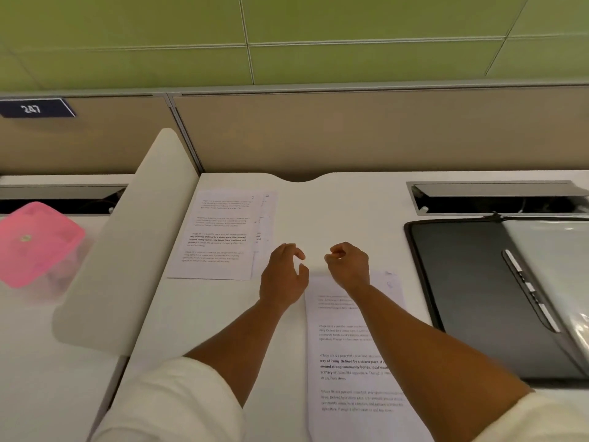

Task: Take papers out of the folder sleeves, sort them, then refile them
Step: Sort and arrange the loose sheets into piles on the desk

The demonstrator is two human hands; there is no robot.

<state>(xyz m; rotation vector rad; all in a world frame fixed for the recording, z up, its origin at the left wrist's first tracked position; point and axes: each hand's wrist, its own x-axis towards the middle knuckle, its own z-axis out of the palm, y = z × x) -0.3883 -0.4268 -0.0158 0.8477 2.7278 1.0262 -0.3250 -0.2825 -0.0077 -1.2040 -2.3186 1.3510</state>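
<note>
An open black folder with clear plastic sleeves lies at the right of the white desk. A stack of printed papers rests at the desk's back left, sheets slightly fanned. Another printed sheet lies in front of me, partly under my right forearm. My left hand hovers just beyond that sheet's top left corner, fingers curled and apart, holding nothing. My right hand sits at the sheet's top edge with fingers loosely curled; nothing shows in it.
A white curved divider separates this desk from the left one, where a pink lidded box stands. A cable tray opening lies behind the folder. A beige partition wall closes the back.
</note>
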